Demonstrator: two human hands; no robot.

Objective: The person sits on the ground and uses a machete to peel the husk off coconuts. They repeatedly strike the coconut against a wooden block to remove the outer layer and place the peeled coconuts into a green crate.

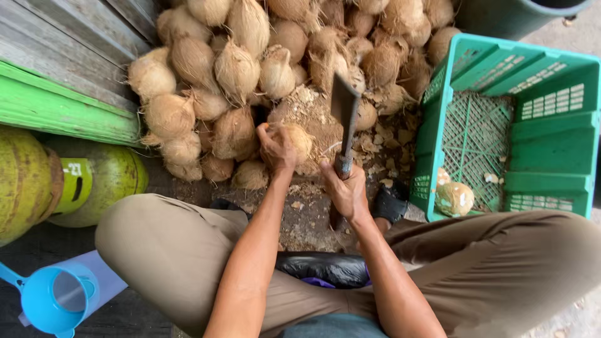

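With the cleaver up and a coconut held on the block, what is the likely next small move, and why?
Probably a short chop down onto the coconut. The left hand steadies it on the chip-covered block, while the right hand grips the cleaver with its blade raised just beside it. The left fingers sit close to the blade's path, so the stroke should land on the far side.

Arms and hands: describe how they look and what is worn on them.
Both forearms are bare, with no sleeves in view. The left hand and right hand wear no gloves; no watch, ring or band shows. The arms are lean. Khaki trousers cover the legs below them.
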